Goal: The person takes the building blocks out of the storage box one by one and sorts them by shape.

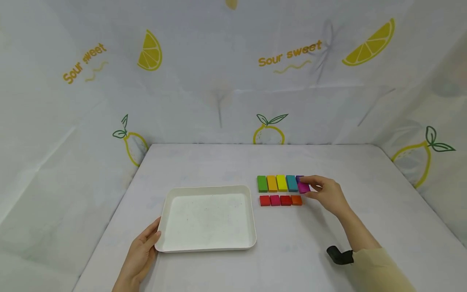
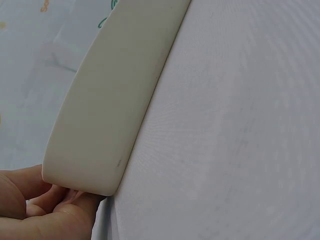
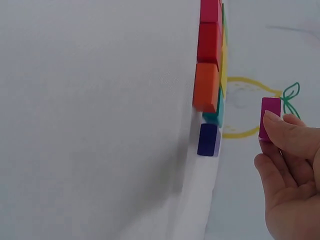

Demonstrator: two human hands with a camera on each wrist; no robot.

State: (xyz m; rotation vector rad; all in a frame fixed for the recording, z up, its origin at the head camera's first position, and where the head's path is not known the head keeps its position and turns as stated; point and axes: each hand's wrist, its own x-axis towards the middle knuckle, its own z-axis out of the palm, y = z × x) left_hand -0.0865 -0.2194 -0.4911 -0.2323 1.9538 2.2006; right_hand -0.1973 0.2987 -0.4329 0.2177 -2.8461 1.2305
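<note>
My right hand (image 1: 330, 196) pinches a magenta block (image 1: 303, 187) between thumb and fingers, at the right end of the back row of blocks. In the right wrist view the magenta block (image 3: 270, 115) is held off the table, apart from a dark violet block (image 3: 207, 140) standing on it. The head view shows that violet block (image 1: 298, 177) partly hidden behind the held one. My left hand (image 1: 140, 251) grips the left edge of a white rectangular tray (image 1: 208, 219), which holds no blocks. The left wrist view shows the fingers at a corner of the tray (image 2: 110, 105).
The back row also has green (image 1: 262, 184), amber (image 1: 271, 183), yellow (image 1: 281, 183) and blue (image 1: 292, 183) blocks. In front lie red (image 1: 264, 200), pink (image 1: 275, 200), darker red (image 1: 286, 200) and orange (image 1: 296, 200) blocks. A lemon-printed curtain (image 1: 211, 81) surrounds the white table.
</note>
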